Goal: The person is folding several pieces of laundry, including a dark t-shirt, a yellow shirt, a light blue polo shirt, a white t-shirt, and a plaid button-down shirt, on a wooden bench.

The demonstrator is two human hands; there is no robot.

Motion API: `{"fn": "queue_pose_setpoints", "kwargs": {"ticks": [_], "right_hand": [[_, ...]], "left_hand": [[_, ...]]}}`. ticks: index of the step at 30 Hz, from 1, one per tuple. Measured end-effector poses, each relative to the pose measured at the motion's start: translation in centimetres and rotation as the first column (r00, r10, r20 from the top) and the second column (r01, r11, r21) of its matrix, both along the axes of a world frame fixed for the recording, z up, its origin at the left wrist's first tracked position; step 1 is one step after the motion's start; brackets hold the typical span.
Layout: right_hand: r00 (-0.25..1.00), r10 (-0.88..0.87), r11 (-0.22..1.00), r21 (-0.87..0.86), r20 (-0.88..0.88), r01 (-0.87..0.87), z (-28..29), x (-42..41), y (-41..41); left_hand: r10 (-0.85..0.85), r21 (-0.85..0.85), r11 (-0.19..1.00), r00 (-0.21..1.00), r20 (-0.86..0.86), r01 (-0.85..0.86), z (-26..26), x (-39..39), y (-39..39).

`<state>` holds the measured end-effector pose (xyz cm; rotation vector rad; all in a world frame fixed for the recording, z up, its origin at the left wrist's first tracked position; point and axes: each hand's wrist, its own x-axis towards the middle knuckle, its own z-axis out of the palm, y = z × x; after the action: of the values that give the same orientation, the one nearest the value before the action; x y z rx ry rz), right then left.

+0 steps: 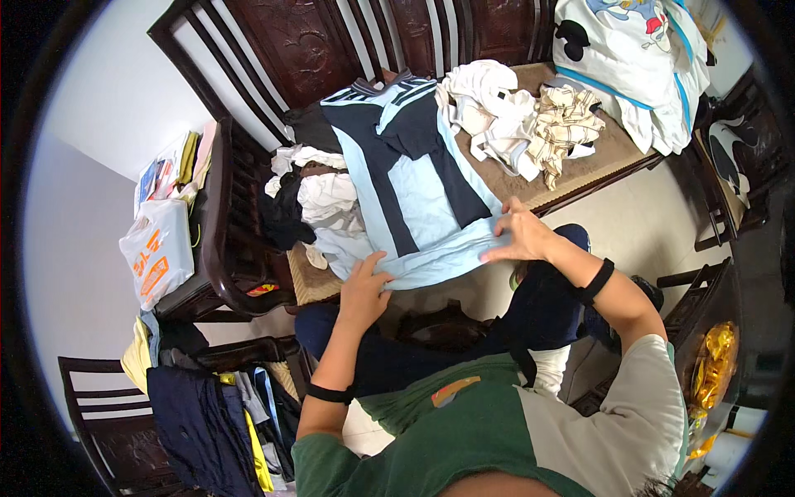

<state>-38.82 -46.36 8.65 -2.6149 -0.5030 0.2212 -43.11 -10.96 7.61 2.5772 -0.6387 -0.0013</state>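
Observation:
A light-blue and black collared shirt (422, 186) lies spread on the seat of a carved wooden bench, its collar toward the backrest. Its dark sleeves lie inward over the body. At the near end the cloth is gathered in a rumpled fold. My left hand (365, 295) grips this fold at its left corner, fingertips on the fabric. The right corner is between the thumb and fingers of my right hand (525, 233). Left of the shirt, white and black crumpled clothes (329, 196) touch its edge. A white and beige checked clothes heap (528, 118) sits to its right.
A large white cloth bag (627, 74) with blue trim stands at the bench's right end. A plastic bag (158, 248) sits on a wooden side table at left. Dark trousers (195, 422) drape over a chair at lower left. Gold-wrapped items (714, 366) lie far right.

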Motion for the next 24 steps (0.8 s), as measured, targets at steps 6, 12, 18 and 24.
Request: {"fn": "queue_pose_setpoints", "kwargs": {"ticks": [6, 12, 18, 24], "right_hand": [[0.977, 0.133, 0.987, -0.114, 0.166, -0.115, 3.8, 1.0, -1.1], [0.873, 0.141, 0.983, -0.169, 0.467, -0.068, 17.6, -3.9, -1.3], [0.943, 0.332, 0.943, 0.018, -0.015, -0.332, 17.7, -5.5, -3.7], [0.960, 0.212, 0.967, 0.181, -0.182, -0.179, 8.7, 3.2, -3.6]], "left_hand": [[-0.120, -0.308, 0.937, 0.979, 0.165, 0.167, 4.0, 3.2, 1.8], [-0.185, -0.333, 0.905, 0.949, 0.256, 0.267, 15.9, 0.5, 0.5], [-0.299, -0.401, 0.886, 0.948, -0.108, 0.234, 15.7, -2.3, 0.5], [-0.154, -0.605, 0.739, 0.800, -0.580, -0.296, 4.8, 4.5, 1.5]]}}
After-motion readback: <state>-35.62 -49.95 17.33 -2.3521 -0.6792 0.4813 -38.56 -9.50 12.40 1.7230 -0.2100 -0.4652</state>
